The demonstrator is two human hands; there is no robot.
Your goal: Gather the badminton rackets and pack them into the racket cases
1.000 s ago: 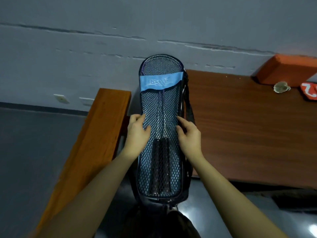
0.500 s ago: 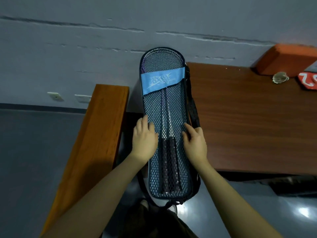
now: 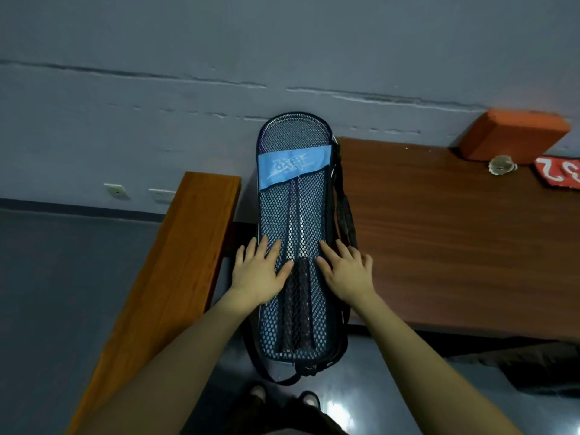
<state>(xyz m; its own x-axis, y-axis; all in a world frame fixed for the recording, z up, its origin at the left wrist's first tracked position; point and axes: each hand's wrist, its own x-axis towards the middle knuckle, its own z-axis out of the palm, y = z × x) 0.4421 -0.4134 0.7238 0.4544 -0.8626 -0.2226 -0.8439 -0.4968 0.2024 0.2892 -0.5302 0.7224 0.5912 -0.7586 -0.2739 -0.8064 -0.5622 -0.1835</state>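
A dark mesh racket case [image 3: 309, 215] with a light blue label band [image 3: 293, 166] lies lengthwise between a wooden bench and a table, its rounded top toward the wall. Through the mesh I see racket shafts and black handle grips [image 3: 298, 306] inside. My left hand [image 3: 259, 271] rests flat on the case's left side with fingers spread. On the right side my right hand [image 3: 345, 271] lies flat, fingers straight. A black strap [image 3: 343, 211] runs along the case's right edge.
An orange wooden bench [image 3: 169, 277] runs along the left. The brown wooden table [image 3: 455, 233] on the right carries an orange block [image 3: 514, 138], a shuttlecock [image 3: 502, 165] and a red item with white numerals [image 3: 561, 172]. A grey wall stands behind; my feet [image 3: 282, 398] show below.
Both hands went from curled around the case's edges to lying flat on its mesh face. The case slid away from me, toward the wall.
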